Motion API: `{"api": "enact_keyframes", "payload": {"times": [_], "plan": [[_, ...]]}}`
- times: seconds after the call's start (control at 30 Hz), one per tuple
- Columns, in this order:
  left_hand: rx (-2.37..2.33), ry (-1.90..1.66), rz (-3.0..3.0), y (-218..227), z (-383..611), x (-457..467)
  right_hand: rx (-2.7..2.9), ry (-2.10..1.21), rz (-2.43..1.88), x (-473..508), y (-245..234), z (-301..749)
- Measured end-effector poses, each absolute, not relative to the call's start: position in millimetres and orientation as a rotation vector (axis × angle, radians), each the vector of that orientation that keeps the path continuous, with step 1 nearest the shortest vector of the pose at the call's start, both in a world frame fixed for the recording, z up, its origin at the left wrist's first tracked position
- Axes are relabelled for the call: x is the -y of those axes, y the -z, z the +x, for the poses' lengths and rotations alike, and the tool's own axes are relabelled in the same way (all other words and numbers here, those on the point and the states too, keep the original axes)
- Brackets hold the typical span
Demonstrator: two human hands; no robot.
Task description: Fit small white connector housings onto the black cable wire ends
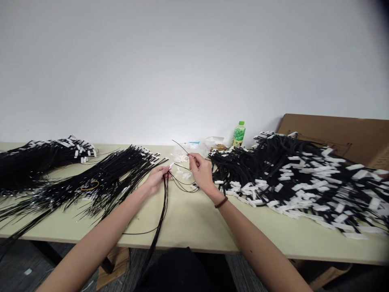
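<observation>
My left hand (158,177) is closed on a bundle of thin black wires (165,198), which hangs down over the table's front edge. A small white connector (171,165) shows at its fingertips. Just to the right, my right hand (199,168) pinches one thin black wire, whose free end (180,145) points up and to the left. Several loops of wire (184,188) curve between the two hands. Small white connectors (186,176) lie on the table behind the hands.
Piles of black wires (118,170) with white ends cover the left side of the table (200,227). On the right lies a larger heap of black cables (273,162) with white connectors. Behind stand a green-capped bottle (238,134), a clear plastic bag (209,142) and a cardboard sheet (334,129).
</observation>
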State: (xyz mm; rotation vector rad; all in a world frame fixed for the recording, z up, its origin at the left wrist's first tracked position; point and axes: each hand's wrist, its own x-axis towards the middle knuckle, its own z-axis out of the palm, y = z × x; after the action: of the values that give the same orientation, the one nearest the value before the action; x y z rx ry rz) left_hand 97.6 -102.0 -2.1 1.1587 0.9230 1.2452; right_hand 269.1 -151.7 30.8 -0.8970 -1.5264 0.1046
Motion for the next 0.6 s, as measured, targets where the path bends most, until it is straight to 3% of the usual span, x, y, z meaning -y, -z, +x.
{"api": "enact_keyframes", "payload": {"times": [0.6], "plan": [[-0.909,-1.320,1.110,-2.2,95.5,102.6,1.023,-0.204,-0.880,139.2,-36.1,290.1]]}}
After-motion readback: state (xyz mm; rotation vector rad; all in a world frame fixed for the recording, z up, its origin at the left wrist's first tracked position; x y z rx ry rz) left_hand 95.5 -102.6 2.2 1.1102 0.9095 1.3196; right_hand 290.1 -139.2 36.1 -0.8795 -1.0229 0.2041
